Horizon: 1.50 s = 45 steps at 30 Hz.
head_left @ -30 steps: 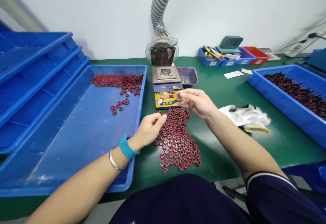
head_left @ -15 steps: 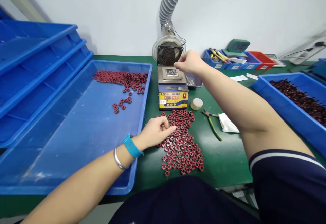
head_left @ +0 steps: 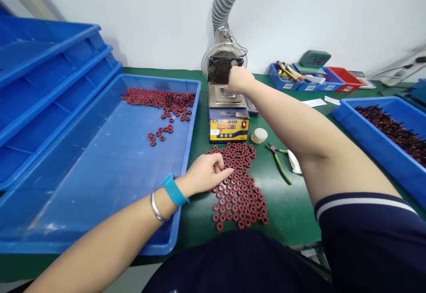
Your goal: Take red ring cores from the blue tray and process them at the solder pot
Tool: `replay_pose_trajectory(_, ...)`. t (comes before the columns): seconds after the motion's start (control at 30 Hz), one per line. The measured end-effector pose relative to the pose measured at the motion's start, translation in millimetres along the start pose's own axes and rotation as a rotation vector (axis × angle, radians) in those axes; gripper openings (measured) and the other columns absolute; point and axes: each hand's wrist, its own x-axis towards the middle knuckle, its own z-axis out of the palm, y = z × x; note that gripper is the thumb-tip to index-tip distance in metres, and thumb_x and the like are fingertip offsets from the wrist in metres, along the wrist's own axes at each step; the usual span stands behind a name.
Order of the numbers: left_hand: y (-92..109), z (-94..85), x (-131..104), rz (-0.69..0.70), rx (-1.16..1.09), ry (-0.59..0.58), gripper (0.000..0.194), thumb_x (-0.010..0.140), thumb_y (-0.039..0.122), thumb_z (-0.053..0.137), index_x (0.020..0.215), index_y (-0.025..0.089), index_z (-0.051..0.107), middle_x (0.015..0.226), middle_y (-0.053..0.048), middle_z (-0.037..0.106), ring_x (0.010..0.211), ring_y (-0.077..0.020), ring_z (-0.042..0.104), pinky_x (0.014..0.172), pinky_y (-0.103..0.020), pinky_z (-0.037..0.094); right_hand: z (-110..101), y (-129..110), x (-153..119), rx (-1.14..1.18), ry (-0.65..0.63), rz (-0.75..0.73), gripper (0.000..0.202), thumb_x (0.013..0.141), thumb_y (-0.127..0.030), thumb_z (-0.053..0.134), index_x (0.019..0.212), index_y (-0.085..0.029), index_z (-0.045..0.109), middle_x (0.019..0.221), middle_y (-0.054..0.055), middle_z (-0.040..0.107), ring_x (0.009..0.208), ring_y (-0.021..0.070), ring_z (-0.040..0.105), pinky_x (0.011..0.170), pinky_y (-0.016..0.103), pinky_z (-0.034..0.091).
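My right hand [head_left: 241, 80] is closed above the solder pot [head_left: 227, 102], its fingertips over the square bath in the pot's top. Whatever it pinches is hidden behind the hand. My left hand [head_left: 209, 172] rests at the left side of the spread of small red toothed rings [head_left: 242, 195] on the bench. Its fingers are curled in and the thumb points right over the rings; I cannot make out anything inside them. The pot has a yellow front with lit red digits, and a black fan grille [head_left: 220, 70] stands behind its bath.
On the left is a large blue tray [head_left: 109, 168] with more red rings, beside stacked blue trays [head_left: 49, 75]. Green-handled cutters [head_left: 281, 168] and a round whitish pad [head_left: 258, 135] lie right of the pot. A blue bin [head_left: 353, 120] of dark copper-coloured parts stands far right.
My right hand has moved slightly left and lower, now covering part of the bath, with its fingers turned out of sight. My left hand stays about where it was.
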Motion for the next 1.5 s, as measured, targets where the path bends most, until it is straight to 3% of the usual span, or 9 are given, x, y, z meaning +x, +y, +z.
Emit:
replay_pose_trajectory(0.23,1.2,-0.2,0.2,0.013,0.009,-0.009,0.029,0.079,0.037,0.062,0.062,0.019,0.045,0.053,0.004,0.051,0.05,-0.0098,0.046,0.05,-0.022,0.035,-5.6,-15.7,-9.4,-0.033,-0.056,0.122,0.027,0.067,-0.01,0.076,0.091,-0.006,0.066,0.093,0.015,0.065,0.104,0.0361,0.064,0.094,0.053,0.05)
replay_pose_trajectory(0.5,2.4,-1.0,-0.9,-0.006,-0.038,0.012,0.026,0.078,0.035,0.064,0.065,0.019,0.048,0.055,0.003,0.053,0.05,-0.0098,0.048,0.052,-0.023,0.037,-32.4,-4.6,-16.6,0.269,0.029,0.018,0.023,0.075,-0.022,0.071,0.079,0.001,0.066,0.082,0.015,0.066,0.101,0.0292,0.064,0.09,0.045,0.048)
replay_pose_trajectory(0.63,4.4,-1.7,-0.4,-0.022,-0.219,0.079,0.023,0.076,0.034,0.066,0.07,0.018,0.051,0.056,0.004,0.052,0.051,-0.0083,0.046,0.051,-0.022,0.038,-58.5,-9.1,-60.9,0.632,-0.087,0.075,0.022,0.078,-0.024,0.071,0.068,-0.005,0.065,0.066,0.008,0.065,0.074,0.0164,0.065,0.072,0.032,0.054)
replay_pose_trajectory(0.77,10.8,-2.9,-0.8,-0.006,-0.475,0.185,0.028,0.07,0.034,0.075,0.076,0.015,0.055,0.061,0.005,0.053,0.052,-0.0058,0.045,0.052,-0.02,0.04,-55.6,-19.9,-135.3,1.044,-0.147,0.091,0.02,0.074,-0.032,0.075,0.077,-0.013,0.068,0.068,0.004,0.067,0.056,0.0094,0.058,0.059,0.026,0.054)
replay_pose_trajectory(0.87,16.6,-0.5,-3.7,0.01,-0.671,0.253,0.038,0.062,0.034,0.082,0.083,0.015,0.057,0.069,0.002,0.06,0.057,-0.0063,0.051,0.057,-0.021,0.046,-39.7,-31.1,-196.1,1.179,-0.073,0.0,0.026,0.07,-0.035,0.078,0.087,-0.017,0.068,0.08,0.003,0.071,0.068,0.0125,0.065,0.07,0.03,0.057)
replay_pose_trajectory(1.0,23.6,6.9,-9.4,0.012,-0.798,0.271,0.043,0.058,0.036,0.085,0.084,0.015,0.058,0.072,0.0,0.064,0.063,-0.0085,0.058,0.062,-0.023,0.05,-21.1,-45.3,-252.5,1.028,0.161,-0.127,0.014,0.078,-0.026,0.069,0.091,-0.023,0.065,0.086,0.004,0.069,0.079,0.0165,0.066,0.075,0.035,0.057)
replay_pose_trajectory(1.2,27.8,13.1,-10.7,-0.009,-0.706,0.285,0.039,0.063,0.042,0.082,0.077,0.016,0.056,0.064,0.004,0.058,0.054,-0.0063,0.052,0.054,-0.021,0.047,-14.2,-53.7,-274.0,0.833,0.354,-0.218,0.014,0.079,-0.017,0.061,0.09,-0.027,0.062,0.084,0.004,0.068,0.08,0.0189,0.065,0.074,0.038,0.056)
replay_pose_trajectory(1.37,28.1,10.9,-9.7,-0.004,-0.65,0.298,0.035,0.063,0.039,0.08,0.073,0.015,0.057,0.062,0.003,0.06,0.054,-0.0064,0.054,0.055,-0.02,0.047,-12.3,-52.9,-278.0,0.944,0.308,-0.206,0.011,0.079,-0.017,0.063,0.087,-0.024,0.062,0.079,0.003,0.067,0.077,0.0169,0.063,0.073,0.035,0.055)
replay_pose_trajectory(1.5,28.1,10.7,-11.2,-0.04,-0.54,0.303,0.032,0.063,0.037,0.079,0.069,0.015,0.057,0.059,0.003,0.059,0.052,-0.0067,0.051,0.051,-0.02,0.043,-6.0,-47.4,-279.8,1.188,0.138,-0.128,0.015,0.077,-0.021,0.066,0.092,-0.021,0.063,0.092,0.005,0.066,0.084,0.0162,0.065,0.077,0.033,0.056)
